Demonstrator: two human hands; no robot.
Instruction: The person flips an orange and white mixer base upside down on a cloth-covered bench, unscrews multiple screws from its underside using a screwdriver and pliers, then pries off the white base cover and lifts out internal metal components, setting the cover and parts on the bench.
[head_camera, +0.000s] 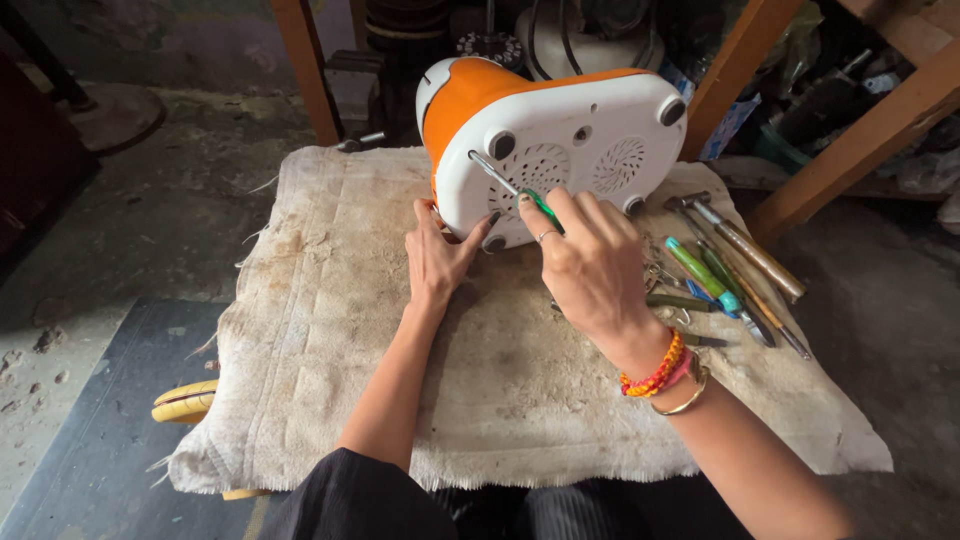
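- The orange-and-white appliance (545, 130) stands tipped on its side at the far edge of the worn cloth (330, 330), its white underside facing the camera. Its shell looks like hard, smooth moulded plastic: stiff, likely slippery, and probably weighty enough to rock if pushed on its curved edge. The flat base rim near the rubber feet seems the safest place to brace it.
- The cloth is soft and rumpled, so I judge it grips the shell a little but gives no firm stop.
- The left hand (438, 258) rests against the lower left edge of the base, fingers spread and pressed flat on the plastic, steadying rather than gripping.
- The right hand (592, 268) has its fingers closed narrowly round the green handle of a screwdriver (510, 185), whose thin metal shaft points into a hole in the base.
- The screwdriver is stiff, slim and light; pinching the handle low gives control.
- Loose hand tools (735, 265) lie just right of that hand.
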